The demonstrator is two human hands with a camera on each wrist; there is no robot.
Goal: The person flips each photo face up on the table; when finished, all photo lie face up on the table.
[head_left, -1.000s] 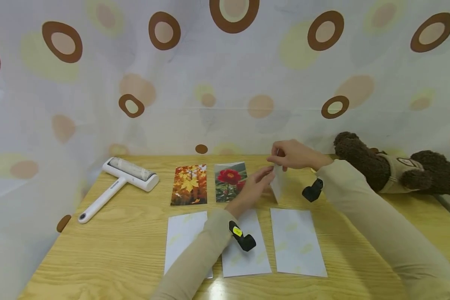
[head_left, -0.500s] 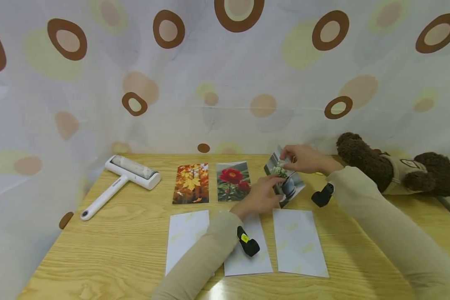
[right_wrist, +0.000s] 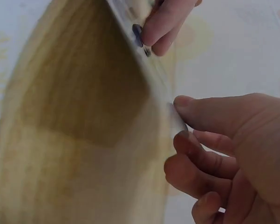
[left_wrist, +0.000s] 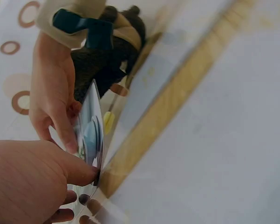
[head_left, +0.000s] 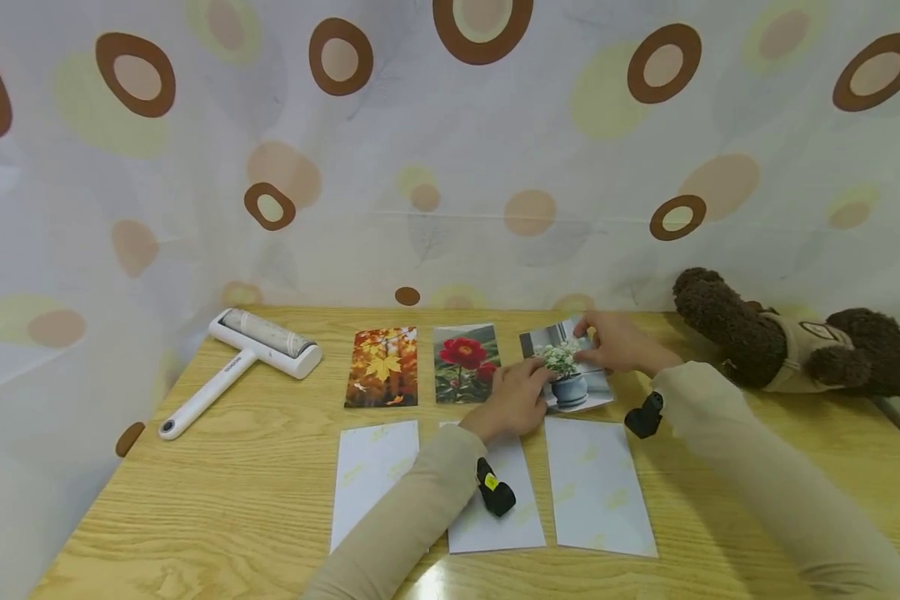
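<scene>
A photo print of white flowers in a blue pot [head_left: 572, 392] is at the back right of the row of pictures in the head view, slightly turned. My left hand [head_left: 516, 400] pinches its left edge, thumb on the near side in the left wrist view. At its right side, my right hand [head_left: 621, 343] pinches the edge between thumb and fingers, as the right wrist view shows. Both wrist views show the print [left_wrist: 91, 133] tilted up from the table. To its left lie a red flower photo [head_left: 461, 358] and an autumn leaf photo [head_left: 382, 367].
White sheets lie face up in front: a left one [head_left: 375, 467], a middle one [head_left: 495, 508] partly under my left arm, and a right one [head_left: 600, 487]. A white lint roller [head_left: 208, 393] lies at left. A brown teddy bear [head_left: 750, 350] lies at right, near the patterned curtain [head_left: 345, 250].
The print was edge-on between my hands; it has since turned its picture side toward the head camera and come down toward the table. Both hands moved with it, still holding it.
</scene>
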